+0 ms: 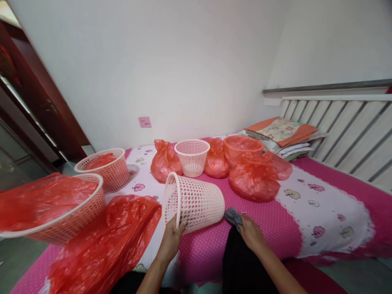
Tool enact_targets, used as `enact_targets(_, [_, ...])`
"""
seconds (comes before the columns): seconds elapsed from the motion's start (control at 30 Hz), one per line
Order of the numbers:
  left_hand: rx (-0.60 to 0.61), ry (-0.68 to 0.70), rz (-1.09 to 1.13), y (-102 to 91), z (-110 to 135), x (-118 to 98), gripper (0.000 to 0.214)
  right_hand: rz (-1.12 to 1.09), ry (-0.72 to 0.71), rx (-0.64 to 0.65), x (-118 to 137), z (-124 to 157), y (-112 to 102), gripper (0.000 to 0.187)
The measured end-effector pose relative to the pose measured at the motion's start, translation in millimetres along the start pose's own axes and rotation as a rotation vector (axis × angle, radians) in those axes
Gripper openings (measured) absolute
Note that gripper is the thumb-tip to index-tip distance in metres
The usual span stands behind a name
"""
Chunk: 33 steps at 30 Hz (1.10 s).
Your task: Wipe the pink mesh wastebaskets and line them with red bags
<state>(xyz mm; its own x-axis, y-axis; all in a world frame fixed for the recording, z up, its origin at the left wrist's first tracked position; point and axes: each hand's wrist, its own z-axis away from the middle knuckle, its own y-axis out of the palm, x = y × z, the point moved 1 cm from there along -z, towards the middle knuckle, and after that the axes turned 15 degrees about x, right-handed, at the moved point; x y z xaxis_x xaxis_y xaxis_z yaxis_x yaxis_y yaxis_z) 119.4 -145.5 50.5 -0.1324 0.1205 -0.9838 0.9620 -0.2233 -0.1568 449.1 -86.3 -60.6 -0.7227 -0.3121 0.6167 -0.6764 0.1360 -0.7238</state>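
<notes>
A pink plastic mesh basket (196, 202) lies on its side on the bed, its mouth turned to the left. My left hand (172, 239) is closed on the lower part of its rim. My right hand (250, 233) rests on the bed just right of the basket's base, fingers closed on a small grey cloth (233, 215). A loose red plastic bag (107, 241) lies crumpled on the bed to the left of my left hand.
The pink bedsheet (321, 212) carries two red-lined baskets (61, 212) (105, 168) at left, an upright bare basket (192, 157), a lined basket (241, 149) and several stuffed red bags (254, 179). Folded bedding (284, 136) sits by the slatted headboard (346, 130).
</notes>
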Motion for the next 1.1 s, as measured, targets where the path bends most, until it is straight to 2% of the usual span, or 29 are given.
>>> enact_targets(0.07, [0.08,0.053,-0.163,-4.6,-7,-23,0.034,0.165,0.003,0.077,5,3,6,0.026])
enact_targets(0.13, [0.189,0.097,-0.439,-9.0,-13,-45,0.034,0.304,0.052,0.144,13,3,9,0.032])
enact_targets(0.23, [0.308,0.026,-0.85,-11.7,-24,-64,0.043,0.381,0.148,0.233,23,1,6,0.035])
enact_targets(0.37, [0.463,-0.157,-1.216,-5.0,-39,-62,0.046,0.404,0.191,0.302,30,1,1,0.037])
enact_targets(0.5, [0.516,-0.179,-1.296,3.4,-48,-56,0.042,0.419,0.193,0.282,28,4,0,0.035])
enact_targets(0.6, [0.525,-0.177,-1.301,6.0,-51,-56,0.04,0.34,0.159,0.24,22,6,3,0.033])
enact_targets(0.67, [0.518,-0.175,-1.303,7.1,-51,-56,0.042,0.19,0.134,0.195,16,6,5,0.031])
enact_targets(0.73, [0.51,-0.177,-1.307,8.7,-50,-55,0.043,-0.064,0.165,0.12,8,4,5,0.03])
enact_targets(0.83, [0.505,-0.188,-1.312,13.3,-48,-51,0.036,-0.593,0.395,-0.062,-1,-5,-4,0.044])
enact_targets(0.93, [0.512,-0.196,-1.316,18.7,-49,-49,0.032,-1.053,0.614,-0.373,13,-24,-30,0.06])
enact_targets(0.97, [0.516,-0.2,-1.318,20.1,-50,-49,0.032,-1.105,0.609,-0.491,24,-32,-42,0.06])
enact_targets(1.0, [0.519,-0.203,-1.32,21.3,-51,-50,0.032,-1.118,0.54,-0.593,40,-42,-56,0.058])
enact_targets(1.1, [0.523,-0.208,-1.323,24.2,-54,-53,0.033,-1.059,0.136,-0.601,101,-72,-91,0.056])
